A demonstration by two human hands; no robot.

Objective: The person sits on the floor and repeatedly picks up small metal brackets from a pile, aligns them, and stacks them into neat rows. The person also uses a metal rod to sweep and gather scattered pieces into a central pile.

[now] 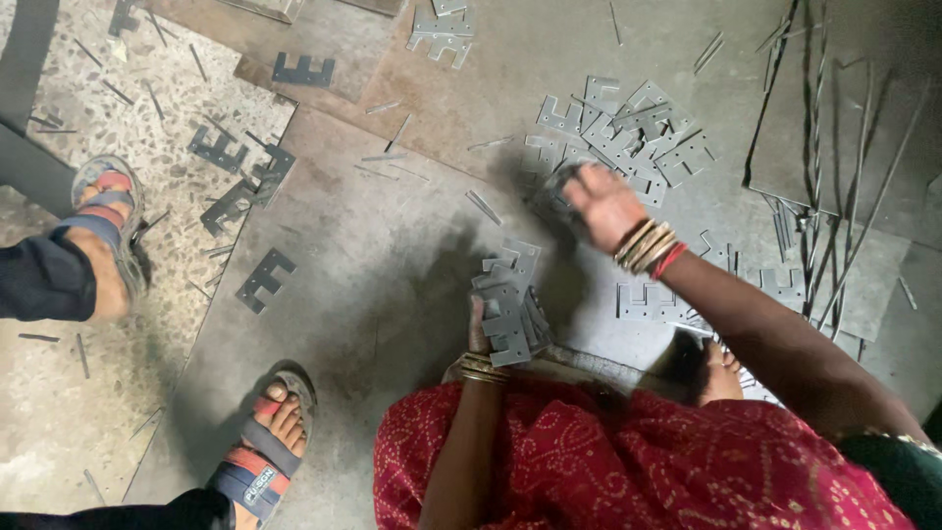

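Below, the person sat low over a metal sheet floor [392,255], red patterned cloth [628,461] across the lap at six o'clock. The left hand [481,329] held a stack of flat grey notched plates [508,299] just below the centre of the view; the fingers were wrapped behind the stack and mostly hidden, so only a thumb edge showed against it. Gold bangles [483,368] sat on that wrist.

The right hand [601,201] reached out toward one o'clock, knuckles up, at the near edge of a loose pile of the same plates [623,132]. Its fingers were curled down and blurred over a plate [557,186]; whether they pinched it or only touched it could not be told. Gold and red bangles [648,245] ringed that wrist.

More single plates lay scattered: a few at three o'clock [648,299], dark ones on the speckled floor at ten o'clock [235,186], one pale pair at twelve [442,34]. Thin metal strips [834,147] lay in a bundle at two o'clock.

Another person's two sandalled feet stood at nine o'clock [103,231] and seven o'clock [270,447], well apart from the hands.
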